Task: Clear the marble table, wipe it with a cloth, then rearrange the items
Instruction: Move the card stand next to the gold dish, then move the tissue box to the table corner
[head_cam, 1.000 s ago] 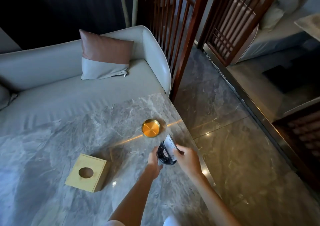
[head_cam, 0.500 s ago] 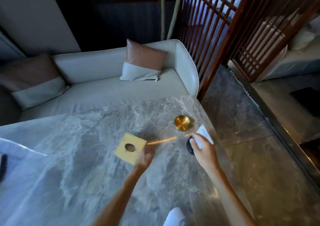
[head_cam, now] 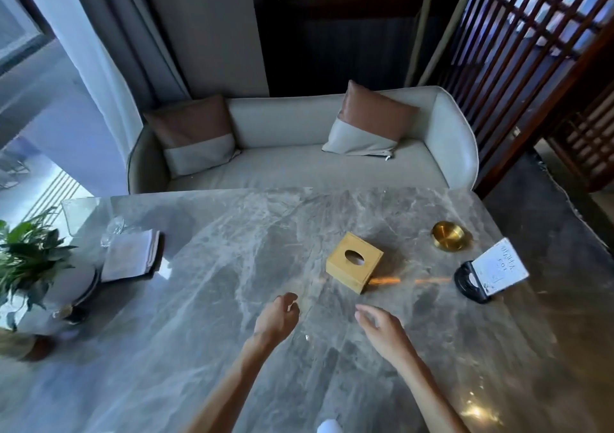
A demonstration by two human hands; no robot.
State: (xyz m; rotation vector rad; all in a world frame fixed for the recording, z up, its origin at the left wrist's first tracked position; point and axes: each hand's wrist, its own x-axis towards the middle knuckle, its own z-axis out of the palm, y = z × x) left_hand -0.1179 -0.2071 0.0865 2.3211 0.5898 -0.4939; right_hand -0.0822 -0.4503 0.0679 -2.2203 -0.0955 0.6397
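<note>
Left hand (head_cam: pixel 277 319) and right hand (head_cam: pixel 382 331) empty, fingers loosely spread — seemingly above desk (head_cam: pixel 216 299); tissue box (head_cam: pixel 354 261) just beyond.

Surface (head_cam: pixel 232 299): grey veined marble, polished, glossy. Tissue box (head_cam: pixel 354 262): pale matt wood. Small dish (head_cam: pixel 447 235): shiny brass-coloured metal. Sofa (head_cam: pixel 299 166): smooth, leather-like upholstery.

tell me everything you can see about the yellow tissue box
The tissue box is a small cube, yellow, looking like wood or bamboo, with an oval hole in its top; no tissue can be made out in it. It sits flat on the marble table, turned corner-on to the camera, right of centre. Nothing else touches it; both hands are nearer the camera, apart from it.
</note>
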